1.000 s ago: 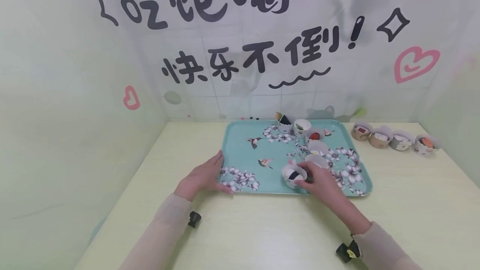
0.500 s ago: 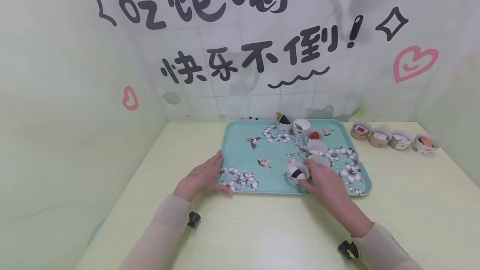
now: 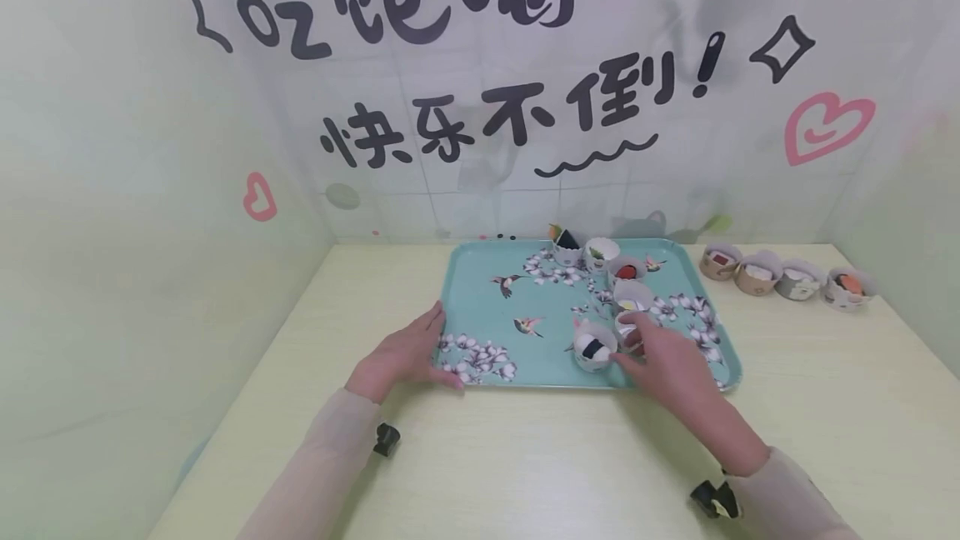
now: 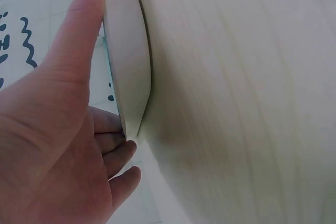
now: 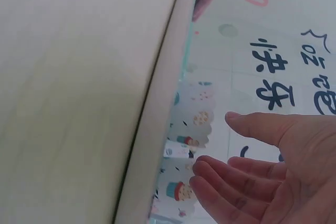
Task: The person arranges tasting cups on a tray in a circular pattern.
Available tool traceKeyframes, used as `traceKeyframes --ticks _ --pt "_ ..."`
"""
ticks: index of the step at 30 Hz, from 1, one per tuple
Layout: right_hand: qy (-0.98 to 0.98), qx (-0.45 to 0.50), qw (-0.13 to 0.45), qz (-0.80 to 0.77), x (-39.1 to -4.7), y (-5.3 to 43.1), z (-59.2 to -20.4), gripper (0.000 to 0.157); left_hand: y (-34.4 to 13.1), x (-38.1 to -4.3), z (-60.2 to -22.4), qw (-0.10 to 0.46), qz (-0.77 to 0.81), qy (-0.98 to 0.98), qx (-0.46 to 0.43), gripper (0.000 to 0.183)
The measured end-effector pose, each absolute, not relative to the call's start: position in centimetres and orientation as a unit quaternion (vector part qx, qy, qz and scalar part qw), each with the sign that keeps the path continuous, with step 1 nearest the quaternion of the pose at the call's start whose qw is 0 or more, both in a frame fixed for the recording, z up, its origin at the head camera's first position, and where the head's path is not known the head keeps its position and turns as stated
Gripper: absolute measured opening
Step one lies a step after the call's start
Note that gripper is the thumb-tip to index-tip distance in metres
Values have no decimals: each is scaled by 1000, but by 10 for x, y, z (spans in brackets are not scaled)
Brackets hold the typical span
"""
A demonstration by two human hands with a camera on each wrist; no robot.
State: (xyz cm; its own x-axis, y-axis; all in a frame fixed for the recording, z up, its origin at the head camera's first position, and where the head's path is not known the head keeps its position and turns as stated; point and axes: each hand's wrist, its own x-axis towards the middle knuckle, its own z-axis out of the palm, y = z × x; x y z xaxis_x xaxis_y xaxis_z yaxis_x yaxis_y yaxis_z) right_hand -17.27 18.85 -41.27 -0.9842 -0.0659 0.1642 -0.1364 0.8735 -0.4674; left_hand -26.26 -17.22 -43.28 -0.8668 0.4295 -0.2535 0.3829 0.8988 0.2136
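A paper cake cup (image 3: 595, 350) holding a white piece with a black band stands at the front of the turquoise tray (image 3: 480, 298). Beside it my right hand (image 3: 670, 361) hovers with thumb and fingers apart, nothing between them; whether a fingertip touches a cup is hard to tell. Just behind is another paper cup (image 3: 628, 330), partly covered by that hand. The right wrist view shows two printed cup walls (image 5: 191, 114) beyond the tray's rim. My left hand (image 3: 408, 354) rests at the tray's front left corner, its thumb stretched along the rim (image 4: 128, 51).
More filled paper cups curve back along the tray: a cup with a yellow-and-white piece (image 3: 632, 298), a cup with a red piece (image 3: 626, 272), and others at the rear. Several cups (image 3: 759, 273) stand in a row on the table, right of the tray, near the wall.
My right hand has shifted the banded-piece cup slightly right, let go of it, and moved a little right. My left hand has stayed at the tray corner.
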Motion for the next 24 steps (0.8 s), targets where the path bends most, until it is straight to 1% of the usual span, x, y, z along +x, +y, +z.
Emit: traceKeyframes --ticks 4,7,24 --pt "-961 40 59 266 -173 199 -405 45 -173 -262 -433 147 77 964 208 133" --pt "-960 37 61 270 -174 208 -400 45 -173 -262 -433 146 76 964 207 133" --pt "-949 12 108 295 -172 259 -386 43 -172 -263 -432 150 71 964 209 133"
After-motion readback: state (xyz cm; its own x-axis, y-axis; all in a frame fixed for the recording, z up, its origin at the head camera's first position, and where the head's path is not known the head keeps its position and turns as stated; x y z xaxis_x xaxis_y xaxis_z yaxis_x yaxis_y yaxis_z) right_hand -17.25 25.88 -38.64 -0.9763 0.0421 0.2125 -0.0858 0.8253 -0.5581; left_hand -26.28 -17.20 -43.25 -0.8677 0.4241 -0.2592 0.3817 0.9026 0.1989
